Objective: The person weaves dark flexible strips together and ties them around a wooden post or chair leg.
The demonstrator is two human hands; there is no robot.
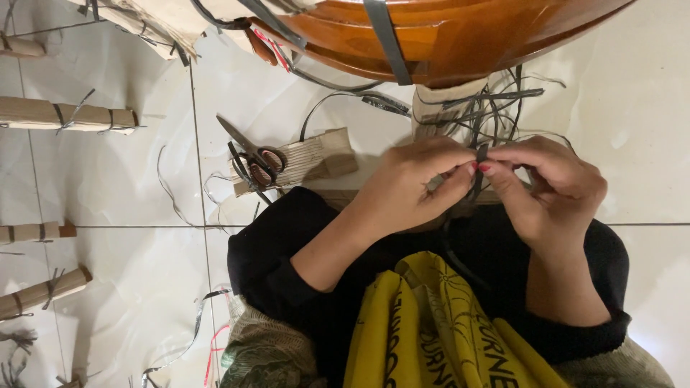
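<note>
Pinched between both hands, left hand (410,188) and right hand (550,188), a dark strap (480,154) stands upright. Wrists bent inward, fingertips meeting. Scissors (253,156) lie nearby on cardboard (323,154).

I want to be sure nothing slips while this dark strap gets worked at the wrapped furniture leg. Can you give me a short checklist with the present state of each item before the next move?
1. Left hand on the dark strap: ok, its fingers pinch it.
2. Right hand on the same strap: ok, fingertips meet the left ones.
3. Cardboard-wrapped leg right behind the hands: ok.
4. Loose straps around the leg tangled: not ok, they cross untidily.
5. Scissors within sight: ok, lying on a cardboard piece on the tiled floor.
6. Strap tight or knotted: cannot tell, the fingers hide it.
</note>
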